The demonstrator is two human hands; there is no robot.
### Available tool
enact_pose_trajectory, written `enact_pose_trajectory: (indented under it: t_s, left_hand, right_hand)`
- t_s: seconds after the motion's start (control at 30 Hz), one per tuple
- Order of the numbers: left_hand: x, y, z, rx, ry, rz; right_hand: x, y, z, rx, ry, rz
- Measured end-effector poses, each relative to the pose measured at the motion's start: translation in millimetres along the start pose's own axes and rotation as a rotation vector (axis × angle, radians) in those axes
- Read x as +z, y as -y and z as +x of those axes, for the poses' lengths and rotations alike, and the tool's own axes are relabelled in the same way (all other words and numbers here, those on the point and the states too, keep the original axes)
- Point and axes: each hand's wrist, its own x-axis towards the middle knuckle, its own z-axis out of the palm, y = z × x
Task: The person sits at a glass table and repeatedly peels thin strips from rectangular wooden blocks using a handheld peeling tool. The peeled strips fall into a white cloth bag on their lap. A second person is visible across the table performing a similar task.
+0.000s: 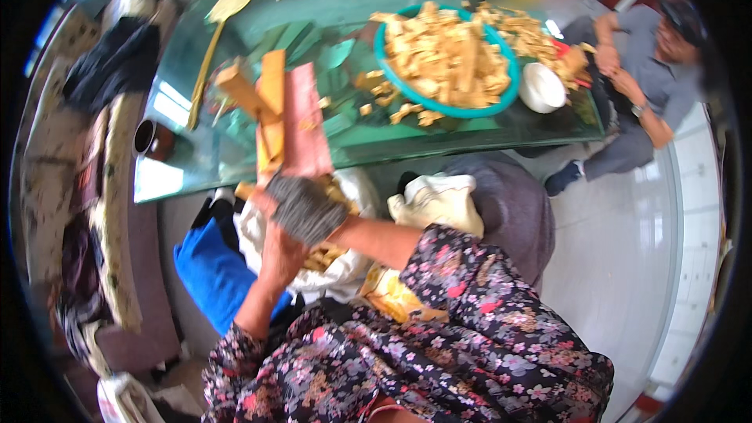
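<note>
My right hand (308, 208), in a grey knitted glove, is at the near end of a wooden plank (272, 79) lying on the table edge. A wooden block (247, 94) stands tilted on that plank. My bare left hand (285, 255) is just below the glove, its fingers mostly hidden. A yellow-brown stick (244, 190) juts out left of the fingers; blur hides which hand, if any, grips it. Under both hands stands an open white sack (358, 188) with yellow-brown pieces (323, 258) inside. A pink cloth (308, 123) lies beside the plank.
On the glass-topped table (352, 153) stand a teal basin (382, 64) heaped with yellowish pieces, a white bowl (541, 88), a fly swatter (214, 53) and a brown cup (154, 139). Loose pieces (517, 29) lie behind the basin. Another person (640, 64) sits at the right.
</note>
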Motion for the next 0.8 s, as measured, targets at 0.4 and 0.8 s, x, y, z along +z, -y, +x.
enact_pose_trajectory:
  t_s: [0.4,0.8]
  left_hand:
    - [33.1,75.0,-29.9,-0.515,0.144,-0.258]
    - [-65.8,18.2,16.2,-0.193,0.437,-1.713]
  right_hand:
    - [-96.6,-39.0,54.5,0.838,-0.686,1.277]
    - [-87.6,-17.6,55.5,1.063,-0.339,1.649]
